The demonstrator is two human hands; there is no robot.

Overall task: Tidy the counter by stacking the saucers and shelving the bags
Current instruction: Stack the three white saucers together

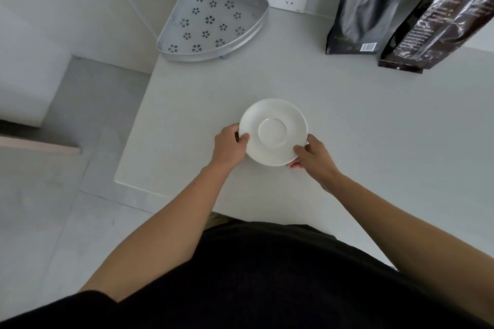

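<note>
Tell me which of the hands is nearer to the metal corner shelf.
Left. The left hand grips the saucer's left rim, on the side where the corner shelf sits at the counter's back-left. The right hand holds the saucer's right rim, farther away.

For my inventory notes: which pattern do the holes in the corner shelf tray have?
Small flower-shaped cutouts in rows across the silver corner shelf tray, seen in the head view.

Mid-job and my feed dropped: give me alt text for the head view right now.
Both hands, left hand and right hand, grip opposite rims of a white saucer at the middle of a pale counter. At the back stand two dark foil bags on the right, and a perforated metal corner shelf sits empty on the left.
</note>
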